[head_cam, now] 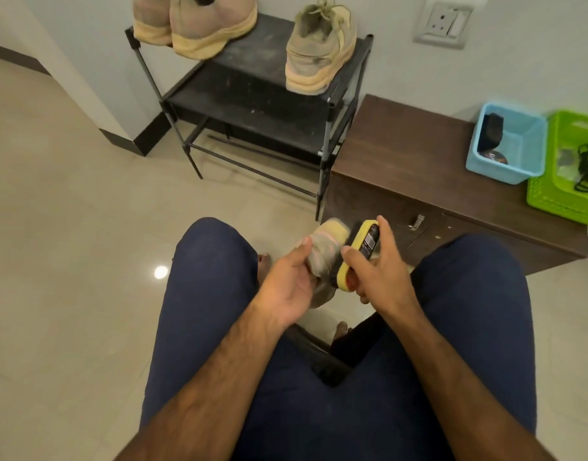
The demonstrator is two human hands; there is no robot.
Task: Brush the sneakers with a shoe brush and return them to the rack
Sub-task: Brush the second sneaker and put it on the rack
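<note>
Between the knees, the left hand grips a sneaker, fingers curled round it, its long axis pointing away from the person. The right hand has its fingers clamped on the yellow brush, which lies parallel with its bristles against the shoe. Beyond, an olive sneaker and a tan pair sit atop the rack.

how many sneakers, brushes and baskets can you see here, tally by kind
sneakers: 4
shoe brush: 1
baskets: 2
total: 7
dark item in one basket is unclear, so it is not counted
</note>
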